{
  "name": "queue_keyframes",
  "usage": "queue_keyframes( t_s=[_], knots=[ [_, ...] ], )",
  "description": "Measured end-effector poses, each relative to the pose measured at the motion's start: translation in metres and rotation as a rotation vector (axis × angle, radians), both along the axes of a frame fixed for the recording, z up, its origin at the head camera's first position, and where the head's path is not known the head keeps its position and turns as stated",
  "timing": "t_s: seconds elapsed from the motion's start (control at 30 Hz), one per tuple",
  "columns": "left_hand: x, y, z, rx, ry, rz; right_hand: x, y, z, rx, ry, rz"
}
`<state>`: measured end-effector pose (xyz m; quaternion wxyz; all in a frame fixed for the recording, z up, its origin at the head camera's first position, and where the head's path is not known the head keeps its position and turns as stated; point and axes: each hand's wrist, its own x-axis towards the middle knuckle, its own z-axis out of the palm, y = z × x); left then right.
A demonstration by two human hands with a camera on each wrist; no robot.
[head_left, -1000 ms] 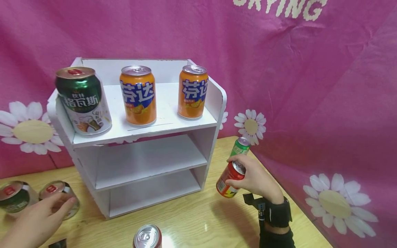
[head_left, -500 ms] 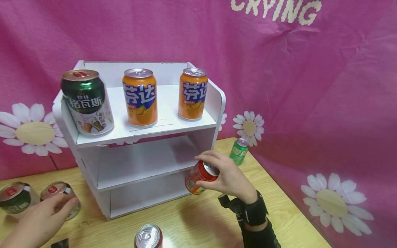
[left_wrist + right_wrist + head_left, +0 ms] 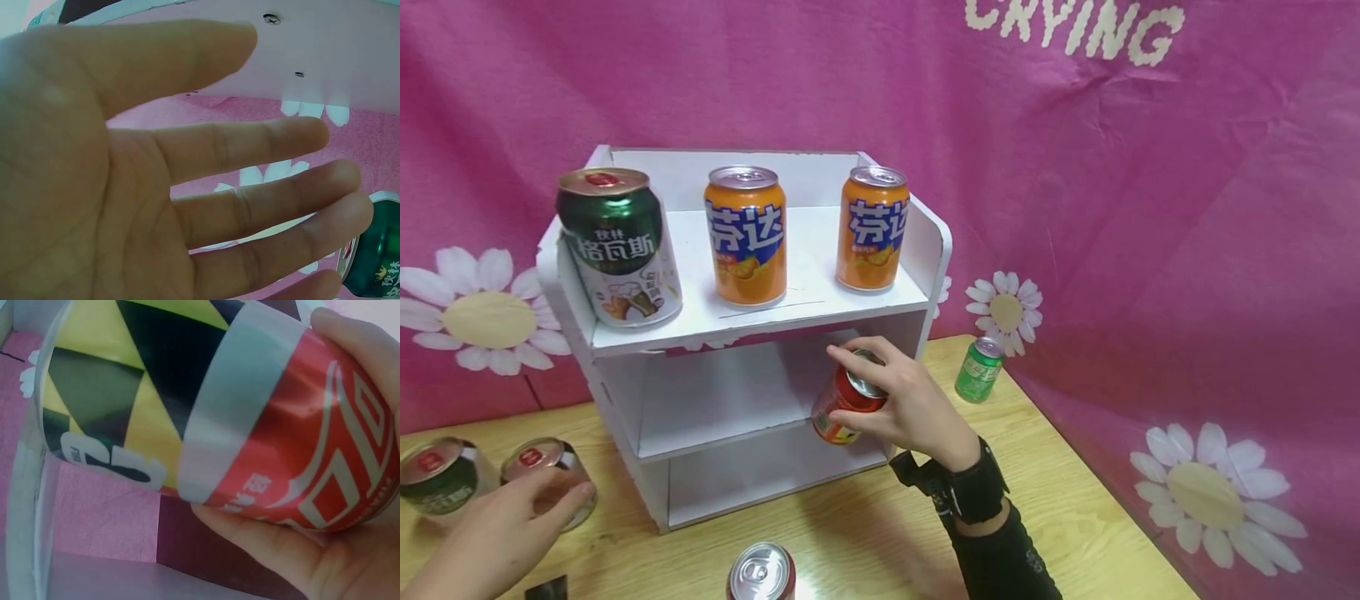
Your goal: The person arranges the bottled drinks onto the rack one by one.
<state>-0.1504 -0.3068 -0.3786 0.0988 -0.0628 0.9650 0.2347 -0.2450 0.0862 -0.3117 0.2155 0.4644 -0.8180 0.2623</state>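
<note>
Right forearm in black sleeve and wrist strap (image 3: pixel 977 492), coming up from lower right, angled toward the shelf; right hand (image 3: pixel 910 400) curled, thumb on near side, fingers over far side, gripping red can (image 3: pixel 854 398) near its top; can sits in the grasp, tilted, lid toward upper right, base lower left, in front of the middle opening of the white shelf (image 3: pixel 715 392); can't tell whether it touches the board; left hand (image 3: pixel 512 525) at lower left, fingers loosely extended and spread, palm bare, holding nothing; nearest is a green-and-white can (image 3: pixel 580 479), contact unclear; red can is a smooth, glossy cylinder, yellow-black angular patches, pale band, white lettering; shelf panels flat, rounded side edges, chipped rims; table (image 3: pixel 850 542) light wood grain, shiny; backdrop (image 3: pixel 1075 208) pink wrinkled cloth, white daisies.
</note>
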Motion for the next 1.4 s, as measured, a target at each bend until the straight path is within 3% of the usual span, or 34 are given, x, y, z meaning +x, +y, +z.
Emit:
queue_keyframes(
  t_s=[0.4, 0.77, 1.13, 1.4],
  knots=[
    [0.0, 0.0, 0.0, 0.01, -0.016, -0.006, -0.003, -0.01, 0.005, 0.004, -0.064, -0.027],
    [-0.002, -0.006, -0.005, -0.018, -0.039, -0.017, -0.013, -0.028, -0.004, -0.087, -0.134, 0.077],
    [-0.002, -0.005, -0.005, 0.004, -0.077, 0.007, -0.025, -0.037, -0.014, -0.168, -0.244, 0.036],
    [-0.004, -0.006, -0.005, -0.003, -0.092, 0.007, -0.033, -0.045, -0.014, -0.15, -0.307, 0.087]
  ],
)
